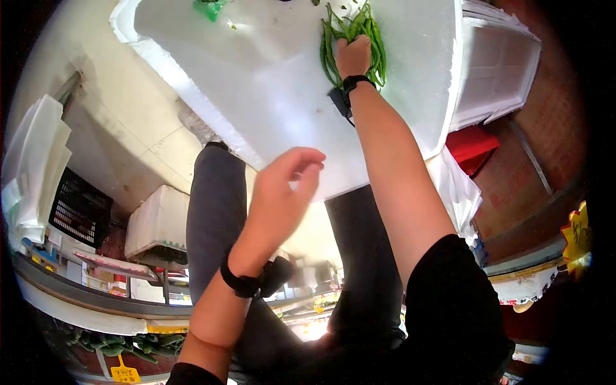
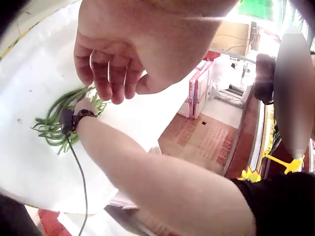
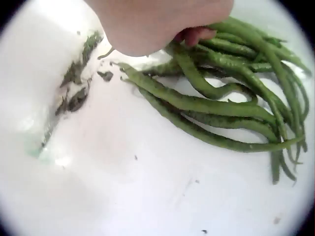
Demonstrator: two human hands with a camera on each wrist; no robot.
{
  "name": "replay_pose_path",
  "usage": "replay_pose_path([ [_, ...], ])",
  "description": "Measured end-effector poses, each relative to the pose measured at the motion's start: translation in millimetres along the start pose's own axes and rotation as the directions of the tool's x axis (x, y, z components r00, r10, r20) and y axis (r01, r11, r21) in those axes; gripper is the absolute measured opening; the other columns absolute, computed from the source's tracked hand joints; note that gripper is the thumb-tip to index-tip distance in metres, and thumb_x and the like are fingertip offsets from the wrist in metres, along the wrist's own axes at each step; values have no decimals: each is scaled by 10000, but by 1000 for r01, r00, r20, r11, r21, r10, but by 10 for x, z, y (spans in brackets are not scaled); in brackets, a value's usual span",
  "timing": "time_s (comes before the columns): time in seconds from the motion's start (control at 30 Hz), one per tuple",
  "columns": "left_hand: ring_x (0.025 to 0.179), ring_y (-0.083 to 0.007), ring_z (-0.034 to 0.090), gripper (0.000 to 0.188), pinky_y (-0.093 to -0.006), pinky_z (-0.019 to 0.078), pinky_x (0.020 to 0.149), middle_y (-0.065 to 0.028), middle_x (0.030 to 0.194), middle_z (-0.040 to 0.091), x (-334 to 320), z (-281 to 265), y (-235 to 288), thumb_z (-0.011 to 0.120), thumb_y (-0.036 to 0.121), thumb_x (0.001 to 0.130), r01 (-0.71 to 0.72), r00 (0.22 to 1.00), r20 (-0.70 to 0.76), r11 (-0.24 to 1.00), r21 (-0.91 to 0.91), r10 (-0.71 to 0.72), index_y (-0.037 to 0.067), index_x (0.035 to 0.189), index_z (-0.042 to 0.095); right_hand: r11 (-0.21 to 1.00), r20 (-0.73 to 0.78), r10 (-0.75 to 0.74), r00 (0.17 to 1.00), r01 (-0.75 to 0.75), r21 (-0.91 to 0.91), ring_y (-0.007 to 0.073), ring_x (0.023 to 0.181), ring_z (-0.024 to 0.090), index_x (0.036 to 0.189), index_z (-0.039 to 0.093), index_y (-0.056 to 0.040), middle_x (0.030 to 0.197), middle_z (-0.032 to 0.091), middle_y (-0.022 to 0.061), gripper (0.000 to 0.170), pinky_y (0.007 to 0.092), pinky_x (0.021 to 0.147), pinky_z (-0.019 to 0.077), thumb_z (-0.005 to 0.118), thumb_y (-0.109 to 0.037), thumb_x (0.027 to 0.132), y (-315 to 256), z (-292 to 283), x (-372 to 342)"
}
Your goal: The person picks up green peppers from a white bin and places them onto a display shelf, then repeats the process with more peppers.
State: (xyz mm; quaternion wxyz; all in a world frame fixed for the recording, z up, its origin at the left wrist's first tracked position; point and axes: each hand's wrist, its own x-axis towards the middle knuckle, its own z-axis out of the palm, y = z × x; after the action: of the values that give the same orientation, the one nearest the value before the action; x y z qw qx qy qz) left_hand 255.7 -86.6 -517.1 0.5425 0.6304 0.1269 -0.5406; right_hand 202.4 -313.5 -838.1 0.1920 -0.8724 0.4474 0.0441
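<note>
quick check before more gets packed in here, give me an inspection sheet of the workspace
Surface: floor of the white foam box, dotted with small dark specks.
Job's things: long green peppers, lying in a loose bunch in the box.
Clutter: dark leaf scraps near the bunch; a green scrap, material unclear, towards the far side.
Grippers: right hand grips peppers; left hand holds nothing, fingers loosely bent.
Cables: one thin black cable from the right wrist's device; its far end is out of view.
Surroundings: black crate, another foam box, yellow tag.
</note>
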Motion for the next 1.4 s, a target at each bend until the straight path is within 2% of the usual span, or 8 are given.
replay_pose_path([
  [0.17,886,-107,580,171,-244,452,799,-44,949,662,108,-57,90,509,87,938,79,993,-60,961,-265,-99,3,1041,618,916,-30,-161,986,161,369,425,823,590,1080,426,11,894,618,241,290,466,744,450,538,-173,886,-240,-736,43],
  [0.27,972,-128,580,247,-252,447,836,-60,1093,633,164,-61,95,485,119,959,65,985,-137,953,-297,-110,6,1163,567,863,266,-190,945,31,505,167,654,524,1058,499,-16,752,558,44,201,303,608,417,511,-188,955,-532,-1313,-35],
  [0.6,1138,-166,528,381,-295,426,960,-97,1291,544,244,-14,-2,514,228,982,62,997,-9,844,-533,-78,7,1293,510,734,909,-410,71,-566,375,86,743,495,1180,530,-2,873,553,-5,323,238,641,425,545,-225,948,-1512,-2388,-1034],
  [0.8,1018,-148,571,310,-273,465,871,-122,1208,615,263,-46,-8,476,276,1008,-67,985,-166,813,-579,-36,-1,1130,541,597,874,-453,176,-668,444,95,764,515,1164,512,-14,891,569,8,272,236,710,444,558,-98,910,-1448,-2309,-1151],
  [0.9,934,-170,598,250,-306,490,856,-119,1070,637,277,-112,53,458,229,1017,-243,937,-350,712,-659,-4,16,1148,471,805,854,-476,209,-287,519,81,787,553,1079,538,-9,818,576,18,245,240,690,466,616,-110,870,-1284,-2250,-1079],
  [1.03,963,-231,609,193,-362,491,886,-82,957,591,271,-183,31,466,245,1012,-277,936,-347,722,-634,54,71,1095,474,719,926,-376,15,-626,303,131,873,589,1100,527,8,896,610,43,290,273,772,482,630,-111,857,-1253,-2174,-1114],
  [1.3,660,-100,435,189,-254,387,603,9,721,421,321,-187,75,546,219,978,-243,912,-410,812,-530,5,36,1007,507,792,844,-531,-75,-398,463,182,1079,572,1282,508,-13,1153,616,90,521,340,920,478,702,-225,847,-1190,-1853,-876],
  [1.4,621,-84,369,143,-236,330,558,23,702,376,314,-217,119,546,200,975,-177,914,-398,811,-557,-74,62,975,510,935,820,-128,558,-208,288,234,936,622,1164,564,-16,1070,637,121,476,350,806,501,704,-304,812,-611,-941,-474],
])
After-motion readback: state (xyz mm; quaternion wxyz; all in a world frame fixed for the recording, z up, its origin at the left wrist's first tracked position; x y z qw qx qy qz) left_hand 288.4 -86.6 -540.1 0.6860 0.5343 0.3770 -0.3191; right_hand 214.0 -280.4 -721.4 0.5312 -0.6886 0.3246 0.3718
